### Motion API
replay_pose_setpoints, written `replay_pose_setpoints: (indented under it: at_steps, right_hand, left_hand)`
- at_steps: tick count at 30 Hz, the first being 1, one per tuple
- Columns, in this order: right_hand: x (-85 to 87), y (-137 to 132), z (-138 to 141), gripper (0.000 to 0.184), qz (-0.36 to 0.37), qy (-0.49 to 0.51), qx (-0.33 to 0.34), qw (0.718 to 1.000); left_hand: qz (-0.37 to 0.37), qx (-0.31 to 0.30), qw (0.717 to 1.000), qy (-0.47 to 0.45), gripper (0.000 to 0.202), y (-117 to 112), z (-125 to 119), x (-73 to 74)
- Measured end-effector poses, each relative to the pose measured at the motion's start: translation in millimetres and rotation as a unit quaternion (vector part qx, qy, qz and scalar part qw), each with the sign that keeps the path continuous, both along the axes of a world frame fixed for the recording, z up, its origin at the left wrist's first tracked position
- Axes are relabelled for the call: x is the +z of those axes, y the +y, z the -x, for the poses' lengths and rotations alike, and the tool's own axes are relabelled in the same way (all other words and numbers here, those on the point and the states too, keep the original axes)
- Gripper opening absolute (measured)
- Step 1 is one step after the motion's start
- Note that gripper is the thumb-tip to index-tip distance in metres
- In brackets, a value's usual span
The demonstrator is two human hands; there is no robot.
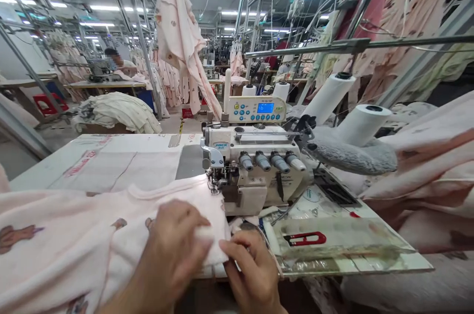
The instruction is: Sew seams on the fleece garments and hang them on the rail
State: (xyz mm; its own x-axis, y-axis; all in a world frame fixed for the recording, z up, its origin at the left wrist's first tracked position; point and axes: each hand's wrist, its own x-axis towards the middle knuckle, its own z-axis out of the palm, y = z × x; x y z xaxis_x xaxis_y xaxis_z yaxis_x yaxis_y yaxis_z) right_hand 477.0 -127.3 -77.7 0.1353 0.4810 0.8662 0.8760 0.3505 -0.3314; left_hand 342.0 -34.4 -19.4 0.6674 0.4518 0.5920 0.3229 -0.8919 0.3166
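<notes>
A pale pink fleece garment (pixel 140 235) with brown animal prints lies across the left of the table. Its edge runs up to the needle and presser foot of a white overlock sewing machine (pixel 255 156). My left hand (pixel 177 240) is over the fabric, blurred by motion, so its fingers do not show clearly. With thumb and fingers pinched together, my right hand (pixel 252 264) grips the garment's near corner, just in front of the machine.
Red-handled thread snips (pixel 305 239) lie on the table right of the machine. Behind stand white thread cones (pixel 329 94). A metal rail (pixel 307 48) crosses at upper right. Pink garments hang around. A person (pixel 120 63) sits at another machine, far left.
</notes>
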Motion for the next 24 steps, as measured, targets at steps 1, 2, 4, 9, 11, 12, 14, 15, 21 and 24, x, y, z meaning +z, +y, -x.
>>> replay_pose_setpoints:
  at_steps: [1, 2, 4, 9, 11, 12, 14, 15, 21, 24]
  right_hand:
    - [-1.9, -0.1, 1.0, 0.022, 0.000, -0.001, -0.001, 1.000]
    - [-3.8, -0.4, 1.8, 0.022, 0.000, -0.002, -0.001, 1.000]
    - [-6.2, -0.8, 2.5, 0.021, -0.010, -0.004, -0.008, 1.000]
    - [-3.2, 1.2, -1.1, 0.022, -0.029, -0.015, -0.023, 0.999]
    - [-1.4, 3.4, -3.4, 0.023, -0.016, -0.005, -0.021, 1.000]
    - [-0.9, 4.9, -4.6, 0.023, -0.008, 0.000, -0.020, 1.000]
    - [-0.5, 9.0, -7.0, 0.022, 0.006, 0.004, -0.019, 1.000]
    - [-0.5, 11.6, -8.2, 0.022, 0.009, 0.006, -0.021, 1.000]
    - [2.9, 29.7, -17.4, 0.016, 0.009, 0.005, -0.024, 1.000]
    - [9.3, 38.7, -21.6, 0.012, 0.030, 0.000, -0.038, 0.999]
  left_hand:
    - [0.025, 0.045, 0.998, 0.021, 0.018, 13.2, -3.9, 3.4]
    - [0.037, 0.088, 0.994, 0.044, 0.021, 27.4, -8.4, 5.5]
    - [0.057, 0.133, 0.985, 0.096, 0.024, 54.1, -17.8, 5.9]
    - [0.094, 0.124, 0.977, 0.146, 0.025, 83.5, -29.0, 0.8]
    - [0.091, 0.127, 0.977, 0.144, 0.025, 86.3, -29.6, 1.5]
    - [0.090, 0.129, 0.977, 0.146, 0.026, 88.1, -30.0, 2.2]
    - [0.087, 0.133, 0.976, 0.148, 0.025, 93.7, -32.0, 3.3]
    - [0.087, 0.134, 0.976, 0.150, 0.025, 97.3, -33.4, 3.5]
    - [0.083, 0.122, 0.977, 0.152, 0.024, 121.3, -44.2, 5.4]
    - [0.095, 0.124, 0.976, 0.153, 0.023, 131.3, -49.7, 7.5]
